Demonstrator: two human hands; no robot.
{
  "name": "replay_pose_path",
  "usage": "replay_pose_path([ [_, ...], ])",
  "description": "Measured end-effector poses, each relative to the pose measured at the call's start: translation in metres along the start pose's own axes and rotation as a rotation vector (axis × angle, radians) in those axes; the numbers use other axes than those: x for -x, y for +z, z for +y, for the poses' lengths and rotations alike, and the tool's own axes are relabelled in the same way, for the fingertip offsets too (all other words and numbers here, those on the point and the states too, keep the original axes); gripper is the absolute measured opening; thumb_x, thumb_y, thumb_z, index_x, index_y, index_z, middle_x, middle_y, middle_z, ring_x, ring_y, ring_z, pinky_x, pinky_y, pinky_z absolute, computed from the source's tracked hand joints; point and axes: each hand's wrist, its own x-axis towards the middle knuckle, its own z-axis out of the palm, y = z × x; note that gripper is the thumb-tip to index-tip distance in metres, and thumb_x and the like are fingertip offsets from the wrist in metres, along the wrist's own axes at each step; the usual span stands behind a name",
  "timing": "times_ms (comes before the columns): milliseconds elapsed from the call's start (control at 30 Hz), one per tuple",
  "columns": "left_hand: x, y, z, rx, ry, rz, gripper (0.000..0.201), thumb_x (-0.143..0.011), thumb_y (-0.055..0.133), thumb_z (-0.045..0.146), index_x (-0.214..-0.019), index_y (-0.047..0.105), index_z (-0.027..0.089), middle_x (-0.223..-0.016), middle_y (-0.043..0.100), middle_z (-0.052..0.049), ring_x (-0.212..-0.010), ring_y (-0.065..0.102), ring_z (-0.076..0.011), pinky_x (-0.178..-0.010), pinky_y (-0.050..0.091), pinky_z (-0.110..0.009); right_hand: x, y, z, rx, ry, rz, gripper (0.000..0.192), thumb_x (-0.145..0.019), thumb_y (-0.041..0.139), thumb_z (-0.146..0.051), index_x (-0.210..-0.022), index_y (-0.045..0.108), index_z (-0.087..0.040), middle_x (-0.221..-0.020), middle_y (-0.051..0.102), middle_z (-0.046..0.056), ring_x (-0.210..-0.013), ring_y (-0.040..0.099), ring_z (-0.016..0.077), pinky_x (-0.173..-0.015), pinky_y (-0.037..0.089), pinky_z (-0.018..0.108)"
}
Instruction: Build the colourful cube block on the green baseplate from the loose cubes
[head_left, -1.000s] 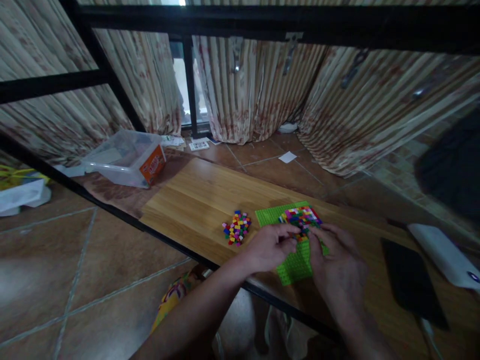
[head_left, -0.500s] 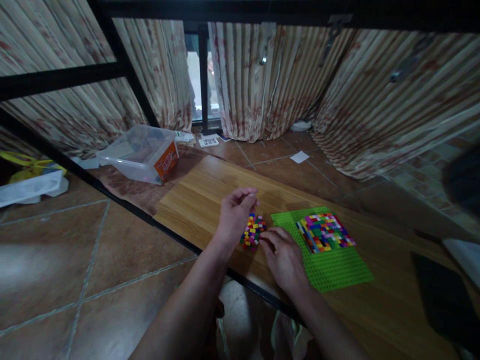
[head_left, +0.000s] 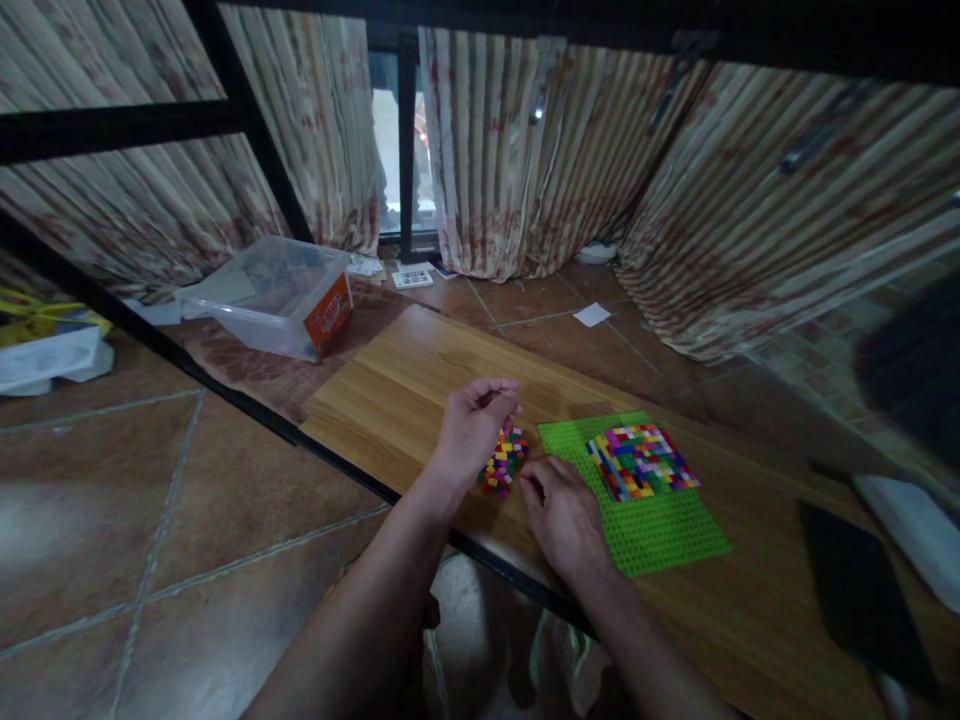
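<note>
A small heap of loose toy bricks (head_left: 504, 460) in many colours lies on the wooden table. My left hand (head_left: 477, 420) hovers over the heap's far left side, thumb and fingers pinched together; whatever is between them is too small to make out. To the right of the heap, my right hand (head_left: 561, 505) has its thumb and forefinger closed together close to the bricks, and their tips hide what they may hold. Beyond it lies a green baseplate (head_left: 667, 535), on which a block of multicoloured bricks (head_left: 643, 462) is built.
The wooden table (head_left: 405, 370) runs diagonally, with a dark front edge. A clear plastic box (head_left: 262, 325) with an orange label stands past its left end. At the right lie a black flat object (head_left: 859, 580) and a white one (head_left: 911, 530). Black frame bars cross the upper left.
The view has shifted slightly. My right thumb and forefinger have drawn slightly back from the heap; my left hand stays pinched above it.
</note>
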Motion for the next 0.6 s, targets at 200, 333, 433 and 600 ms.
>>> replay_pose_path([
  [200, 0.001, 0.006, -0.011, -0.12, -0.015, -0.061, 0.018, -0.073, 0.065, 0.023, -0.087, 0.069, 0.014, -0.066, 0.065, 0.001, -0.06, 0.058, -0.01, -0.06, 0.044, -0.021, 0.007, -0.005, -0.002, -0.023, 0.012, -0.021, 0.021, -0.092, 0.046, -0.015, -0.095, 0.066, -0.019, -0.089, 0.063, 0.007, -0.088, 0.06, 0.0219, -0.08, 0.049, 0.035],
  [333, 0.001, 0.012, -0.019, -0.217, -0.016, -0.119, 0.02, -0.073, 0.064, 0.023, -0.091, 0.069, 0.014, -0.068, 0.066, 0.0, -0.06, 0.058, -0.0108, -0.058, 0.043, -0.021, 0.014, -0.025, -0.003, -0.138, 0.03, 0.026, 0.022, -0.095, 0.045, -0.018, -0.095, 0.067, -0.021, -0.091, 0.063, 0.006, -0.085, 0.061, 0.0193, -0.077, 0.049, 0.032],
  [433, 0.001, 0.018, -0.024, -0.27, 0.006, -0.171, 0.02, -0.075, 0.062, 0.024, -0.09, 0.07, 0.014, -0.068, 0.066, 0.0, -0.062, 0.058, -0.0115, -0.06, 0.043, -0.022, 0.02, -0.046, 0.002, -0.192, 0.067, 0.083, 0.021, -0.095, 0.046, -0.019, -0.092, 0.067, -0.021, -0.089, 0.064, 0.005, -0.083, 0.063, 0.0184, -0.076, 0.049, 0.03],
  [600, 0.008, 0.031, -0.038, -0.332, 0.042, -0.313, 0.015, -0.076, 0.062, 0.023, -0.085, 0.069, 0.014, -0.069, 0.062, 0.0, -0.065, 0.054, -0.0114, -0.063, 0.041, -0.023, 0.029, -0.082, 0.031, -0.208, 0.165, 0.25, 0.017, -0.092, 0.051, -0.025, -0.091, 0.068, -0.022, -0.093, 0.069, 0.004, -0.085, 0.065, 0.0186, -0.078, 0.049, 0.031],
])
